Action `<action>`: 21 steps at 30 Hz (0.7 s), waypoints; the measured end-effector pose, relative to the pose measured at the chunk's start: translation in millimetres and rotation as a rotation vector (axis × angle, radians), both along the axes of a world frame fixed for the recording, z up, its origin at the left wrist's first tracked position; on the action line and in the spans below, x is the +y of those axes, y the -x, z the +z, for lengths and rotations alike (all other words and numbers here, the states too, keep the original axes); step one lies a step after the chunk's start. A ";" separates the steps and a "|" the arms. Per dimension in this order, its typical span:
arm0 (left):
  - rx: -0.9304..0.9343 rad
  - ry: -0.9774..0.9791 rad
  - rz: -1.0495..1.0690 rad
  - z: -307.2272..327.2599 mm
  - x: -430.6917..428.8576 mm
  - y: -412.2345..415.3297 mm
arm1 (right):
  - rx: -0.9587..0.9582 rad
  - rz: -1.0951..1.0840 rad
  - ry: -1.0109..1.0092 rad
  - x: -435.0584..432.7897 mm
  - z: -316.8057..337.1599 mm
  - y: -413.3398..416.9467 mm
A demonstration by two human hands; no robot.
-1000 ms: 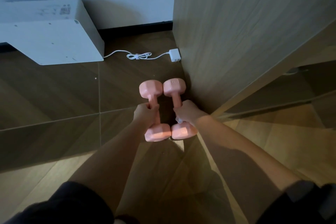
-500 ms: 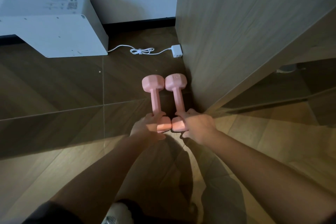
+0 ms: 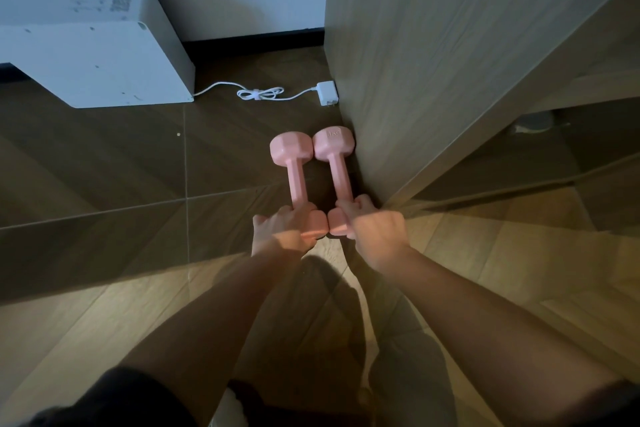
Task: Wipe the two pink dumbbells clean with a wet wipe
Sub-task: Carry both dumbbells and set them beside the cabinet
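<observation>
Two pink dumbbells lie side by side on the dark floor, lengthwise away from me, close to a wooden cabinet side. My left hand (image 3: 282, 230) lies over the near head of the left dumbbell (image 3: 297, 177), its fingers reaching to the handle's base. My right hand (image 3: 375, 230) covers the near head of the right dumbbell (image 3: 337, 170), with its fingers curled down over the end of the handle. The far heads touch each other. No wet wipe shows in this view.
The wooden cabinet side (image 3: 433, 62) stands directly right of the dumbbells. A white box-shaped appliance (image 3: 93, 59) sits at the back left against the wall, and its white cable and plug (image 3: 325, 92) lie on the floor behind the dumbbells.
A second ago both hands gripped the dumbbell handles at mid-length. They have slid back toward me onto the near heads, and the dumbbells now lie flat and parallel.
</observation>
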State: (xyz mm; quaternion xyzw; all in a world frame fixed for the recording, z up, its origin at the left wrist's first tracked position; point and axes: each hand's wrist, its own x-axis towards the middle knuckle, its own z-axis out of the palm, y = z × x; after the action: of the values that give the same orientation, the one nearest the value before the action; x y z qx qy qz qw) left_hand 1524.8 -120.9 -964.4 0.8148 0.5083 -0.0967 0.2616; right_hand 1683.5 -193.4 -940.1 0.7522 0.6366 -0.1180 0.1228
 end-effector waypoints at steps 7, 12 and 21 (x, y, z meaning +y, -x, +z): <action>-0.040 -0.043 0.004 -3.9 5.6 -0.5 | 0.018 -0.069 -0.036 4.0 -0.3 4.2; -0.030 -0.007 -0.006 -3.1 7.4 -1.7 | 0.027 -0.142 -0.051 2.4 -4.7 9.5; -0.001 0.016 0.002 -3.3 6.8 -3.3 | 0.019 -0.181 -0.028 3.2 -12.1 8.8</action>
State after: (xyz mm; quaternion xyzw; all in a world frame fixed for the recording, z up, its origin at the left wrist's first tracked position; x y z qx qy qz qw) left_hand 1528.1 -114.0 -967.6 0.8121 0.5084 -0.1001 0.2684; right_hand 1674.7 -190.3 -952.1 0.8071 0.5687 -0.1268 0.0951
